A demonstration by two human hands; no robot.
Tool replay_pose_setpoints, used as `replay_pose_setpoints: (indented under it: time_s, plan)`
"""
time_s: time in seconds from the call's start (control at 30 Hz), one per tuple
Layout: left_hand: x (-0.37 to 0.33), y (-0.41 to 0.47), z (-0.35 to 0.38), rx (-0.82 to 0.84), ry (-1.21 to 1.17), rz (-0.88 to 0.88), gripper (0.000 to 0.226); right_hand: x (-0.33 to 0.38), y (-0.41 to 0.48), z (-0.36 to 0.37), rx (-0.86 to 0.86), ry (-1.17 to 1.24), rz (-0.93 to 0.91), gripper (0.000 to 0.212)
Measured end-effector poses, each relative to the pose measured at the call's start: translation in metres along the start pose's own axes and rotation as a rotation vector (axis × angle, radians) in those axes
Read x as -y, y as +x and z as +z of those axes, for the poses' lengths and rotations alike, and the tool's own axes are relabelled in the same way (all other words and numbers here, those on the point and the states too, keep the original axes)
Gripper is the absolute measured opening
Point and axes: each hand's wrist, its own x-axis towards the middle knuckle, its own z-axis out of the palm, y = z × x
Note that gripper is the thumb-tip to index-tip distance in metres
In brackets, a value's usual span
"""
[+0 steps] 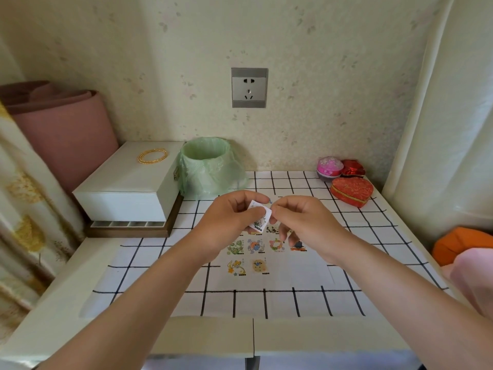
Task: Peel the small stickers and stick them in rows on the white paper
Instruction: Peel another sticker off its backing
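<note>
My left hand [230, 217] holds a small white sticker sheet [260, 216] with a cartoon print, raised above the table. My right hand [296, 217] pinches the sheet's right edge with thumb and forefinger. Below the hands lies the white paper [298, 265] on a checked cloth. Several colourful stickers [256, 245] sit on the paper in rows; the top row is partly hidden behind my hands, and the lowest row holds two stickers [248, 267].
A small bin lined with a green bag [206, 166] stands behind the hands. A white box [130, 180] with gold bangles is at the left. A red heart-shaped box [352, 190] and pink and red items [330, 166] are at the back right.
</note>
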Motion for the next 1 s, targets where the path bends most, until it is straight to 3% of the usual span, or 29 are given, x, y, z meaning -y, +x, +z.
replay_pose_setpoints:
  time_s: [0.3,1.0]
  plan:
    - [0.0005,0.0,0.0017,-0.105,0.021,0.013,0.016,-0.0012,0.0012,0.0002,-0.003,0.074,-0.007,0.016]
    - [-0.0031,0.0001,-0.0048,-0.071,-0.014,0.003,0.015,-0.0042,0.0042,-0.0022,0.073,0.186,0.004,0.017]
